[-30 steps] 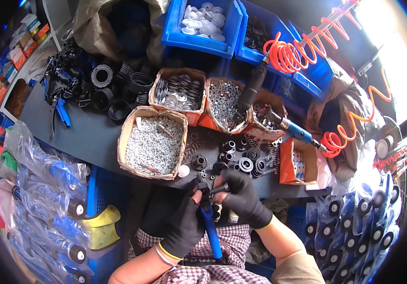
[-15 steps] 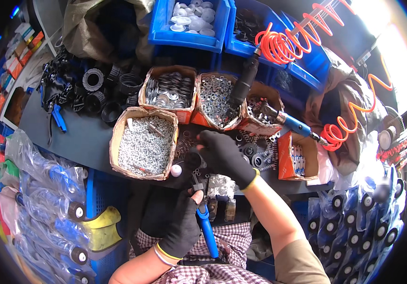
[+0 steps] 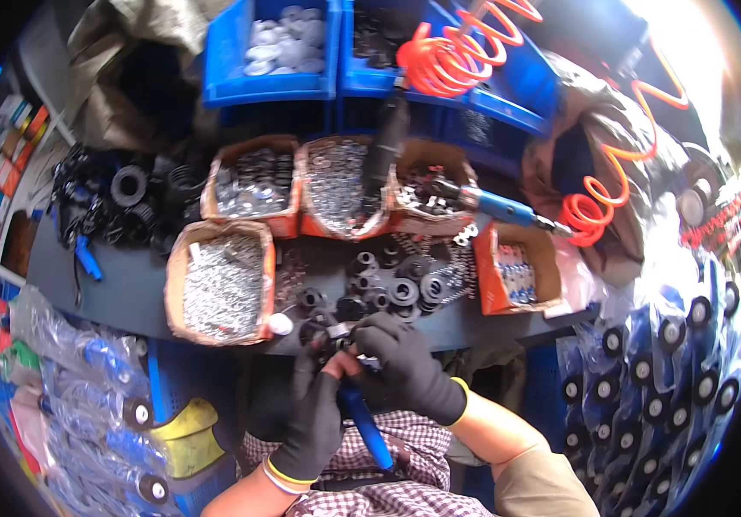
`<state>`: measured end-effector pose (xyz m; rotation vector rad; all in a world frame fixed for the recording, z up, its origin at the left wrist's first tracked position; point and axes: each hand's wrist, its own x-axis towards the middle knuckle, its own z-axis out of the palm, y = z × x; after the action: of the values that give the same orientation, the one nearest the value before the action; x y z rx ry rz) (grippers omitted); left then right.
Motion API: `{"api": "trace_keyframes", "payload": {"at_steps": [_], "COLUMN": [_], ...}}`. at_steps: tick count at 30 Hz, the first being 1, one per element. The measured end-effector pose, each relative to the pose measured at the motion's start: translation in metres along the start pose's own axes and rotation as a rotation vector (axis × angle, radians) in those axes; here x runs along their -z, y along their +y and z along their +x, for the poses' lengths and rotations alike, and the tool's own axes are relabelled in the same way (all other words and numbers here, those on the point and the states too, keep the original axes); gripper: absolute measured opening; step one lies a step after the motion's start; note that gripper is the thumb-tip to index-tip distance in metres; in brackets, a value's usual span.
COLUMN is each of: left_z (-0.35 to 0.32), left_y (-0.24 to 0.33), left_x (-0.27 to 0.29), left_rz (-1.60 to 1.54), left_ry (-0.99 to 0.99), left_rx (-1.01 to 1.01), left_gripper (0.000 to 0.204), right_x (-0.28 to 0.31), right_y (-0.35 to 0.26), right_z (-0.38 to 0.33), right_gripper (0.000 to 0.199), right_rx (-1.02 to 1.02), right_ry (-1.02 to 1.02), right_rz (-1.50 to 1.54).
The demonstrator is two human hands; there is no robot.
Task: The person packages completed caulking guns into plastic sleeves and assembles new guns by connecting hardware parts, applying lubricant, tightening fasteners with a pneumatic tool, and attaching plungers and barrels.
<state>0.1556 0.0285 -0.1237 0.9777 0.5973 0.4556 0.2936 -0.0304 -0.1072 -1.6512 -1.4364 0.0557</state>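
My left hand, in a black fingerless glove, is closed round a blue-handled part with a dark head, held over my lap at the bench's front edge. My gloved right hand meets it at the head, its thumb and fingers pinched together. A small pale, shiny piece shows by the fingertips, but blur hides what it is. Just beyond my hands lie black rings and round caps. A white cap sits left of them, beside a carton of small screws.
Open cartons of washers, nuts and other small hardware line the bench. A blue pneumatic driver with a coiled orange hose rests across one. Blue bins stand behind. Bagged wheeled parts flank both sides.
My right hand has come back from the loose parts beyond to the head of the blue-handled part. My left hand still holds that part. The whole view has shifted.
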Motion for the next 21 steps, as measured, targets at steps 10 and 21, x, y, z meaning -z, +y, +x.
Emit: {"api": "trace_keyframes", "payload": {"at_steps": [10,21], "left_z": [-0.013,-0.030], "left_y": [-0.022,-0.006], "left_x": [-0.015,-0.069], "left_rz": [1.007,0.082], "left_ry": [0.039,-0.186], "left_rx": [-0.538,-0.208], "left_gripper": [0.042,0.058], "right_x": [0.074,0.218], "right_y": [0.007,0.146], "right_z": [-0.038,-0.033], "right_gripper": [0.028,0.038], "right_rx": [-0.393,-0.457], "right_ry": [-0.251,-0.630], "right_rz": [0.930,-0.527]}}
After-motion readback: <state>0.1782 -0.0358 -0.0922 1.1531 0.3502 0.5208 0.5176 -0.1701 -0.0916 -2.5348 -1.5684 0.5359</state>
